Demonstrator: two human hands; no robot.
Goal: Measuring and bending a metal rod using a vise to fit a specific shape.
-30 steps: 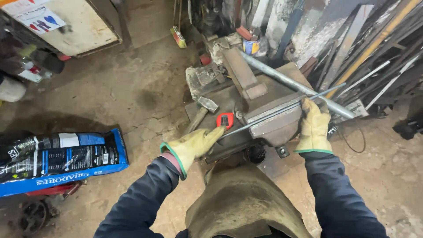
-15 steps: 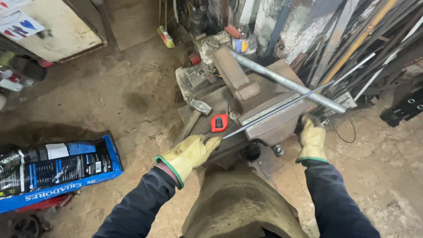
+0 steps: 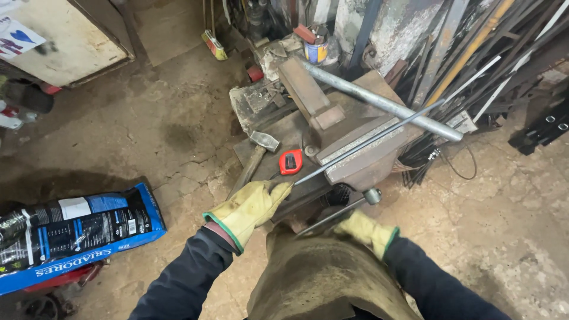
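A gloved left hand [image 3: 252, 205] pinches the near end of a thin metal rod [image 3: 364, 144] lying across a bench vise [image 3: 355, 157]. The gloved right hand [image 3: 367, 231] wraps its fingers around the vise handle [image 3: 338, 213] below. A red tape measure [image 3: 290, 162] sits beside a hammer [image 3: 255, 155].

Blue-and-black sack [image 3: 71, 234] lying on cracked concrete floor [image 3: 148, 130] at left. Hammer [image 3: 256, 154] beside red tape measure [image 3: 290, 161] on cluttered surface. Thick grey pipe [image 3: 379, 101] angled behind. Metal bars [image 3: 474, 53] leaning against back wall. Small can [image 3: 317, 50] behind.
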